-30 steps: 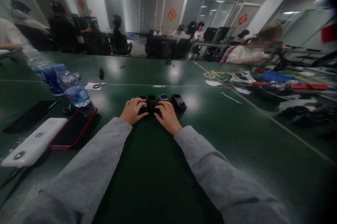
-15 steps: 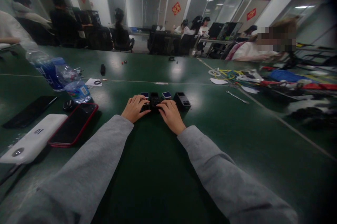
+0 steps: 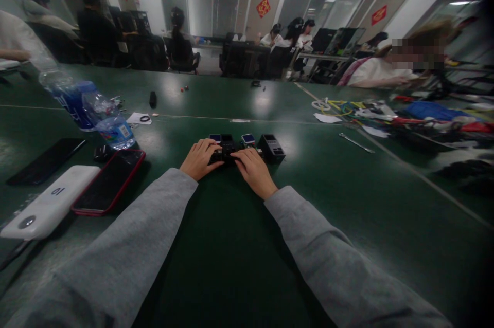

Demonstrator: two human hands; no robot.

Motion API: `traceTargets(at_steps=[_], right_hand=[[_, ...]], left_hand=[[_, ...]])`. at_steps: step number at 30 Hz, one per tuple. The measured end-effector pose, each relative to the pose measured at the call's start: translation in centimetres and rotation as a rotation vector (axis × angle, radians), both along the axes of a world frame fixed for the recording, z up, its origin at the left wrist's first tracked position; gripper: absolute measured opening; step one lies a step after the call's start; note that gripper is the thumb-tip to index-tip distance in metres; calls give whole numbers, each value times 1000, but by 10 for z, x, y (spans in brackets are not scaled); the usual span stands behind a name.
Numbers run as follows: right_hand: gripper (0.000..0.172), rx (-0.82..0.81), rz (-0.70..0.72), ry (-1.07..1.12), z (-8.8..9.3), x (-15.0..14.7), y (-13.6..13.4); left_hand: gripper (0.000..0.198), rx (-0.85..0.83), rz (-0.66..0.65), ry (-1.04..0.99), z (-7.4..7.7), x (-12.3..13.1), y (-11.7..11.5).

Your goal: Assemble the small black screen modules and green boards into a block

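Observation:
Several small electronic devices stand in a row on the dark green table (image 3: 231, 225). My left hand (image 3: 201, 159) is curled over a small black device with a blue-grey screen (image 3: 215, 138), thumb at its near side. Over another small device with a white-edged screen (image 3: 248, 139) lies my right hand (image 3: 254, 169), fingers bent down on it. Between the hands is a black device (image 3: 227, 141), close beside the left one; fingertips of both hands are near it. To the right, apart from my hand, stands a black box-shaped device with a grey front panel (image 3: 272, 148). My fingers hide the devices' lower parts.
At the left are a red-edged phone (image 3: 110, 182), a black phone (image 3: 46, 161), a white power bank (image 3: 52, 202) and plastic bottles (image 3: 116, 130). A wrench (image 3: 355, 143) and a heap of cables (image 3: 347, 109) lie at the right. Several people sit beyond the table.
The view has shifted slightly, so most things appear farther right. The middle black device now sits closer to the left one, with a wider gap to the right screen. Both hands stay on the devices.

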State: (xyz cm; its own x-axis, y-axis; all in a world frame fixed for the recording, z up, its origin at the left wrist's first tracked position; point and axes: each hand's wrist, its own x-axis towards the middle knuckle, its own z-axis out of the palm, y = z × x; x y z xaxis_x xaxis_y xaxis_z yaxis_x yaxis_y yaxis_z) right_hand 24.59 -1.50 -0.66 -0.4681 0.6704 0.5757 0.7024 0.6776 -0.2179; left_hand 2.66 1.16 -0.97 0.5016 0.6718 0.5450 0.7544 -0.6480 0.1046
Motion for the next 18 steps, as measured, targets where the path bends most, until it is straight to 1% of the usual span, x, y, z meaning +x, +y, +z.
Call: traceTargets(at_steps=[4, 9, 13, 18], right_hand=[[28, -7, 9, -12, -1, 1, 0], [34, -18, 20, -9, -1, 1, -1], [33, -21, 29, 7, -2, 1, -1], [33, -18, 28, 11, -3, 1, 0]], left_hand=[[45, 1, -17, -15, -1, -1, 1], [47, 9, -28, -18, -2, -1, 2], [44, 19, -64, -40, -2, -1, 3], [46, 24, -64, -28, -3, -1, 3]])
